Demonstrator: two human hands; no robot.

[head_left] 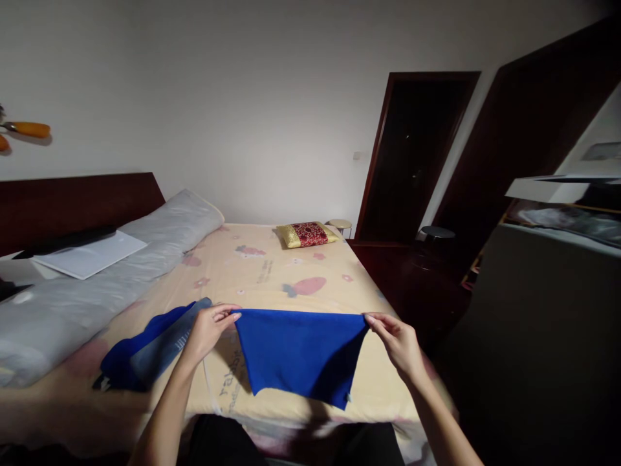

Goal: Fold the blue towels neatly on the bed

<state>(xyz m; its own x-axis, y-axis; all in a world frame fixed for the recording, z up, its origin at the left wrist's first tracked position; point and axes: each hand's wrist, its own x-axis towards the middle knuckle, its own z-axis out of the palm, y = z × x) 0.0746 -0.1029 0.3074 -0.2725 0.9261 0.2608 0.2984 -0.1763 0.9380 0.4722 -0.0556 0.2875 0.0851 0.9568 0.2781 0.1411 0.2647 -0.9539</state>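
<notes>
A plain blue cloth [301,353] hangs stretched between my hands above the bed's near edge. My left hand [212,327] pinches its upper left corner, fingers closed. At the upper right corner, my right hand [396,340] grips the fabric between thumb and fingers. The cloth's top edge is taut and nearly level; its lower edge droops with a small pale spot, perhaps a tag, at the lower right. Left of my left forearm lies a blue garment pile [140,349], with a denim-like piece showing pale marks on top.
The bed [257,278] wears a cream sheet with printed carrots and flowers. A gold and red cushion [308,234] lies at its far edge. Along the left runs a grey bolster [160,239] with a white board [92,252] on it. A dark cabinet [543,336] stands right, stools beyond.
</notes>
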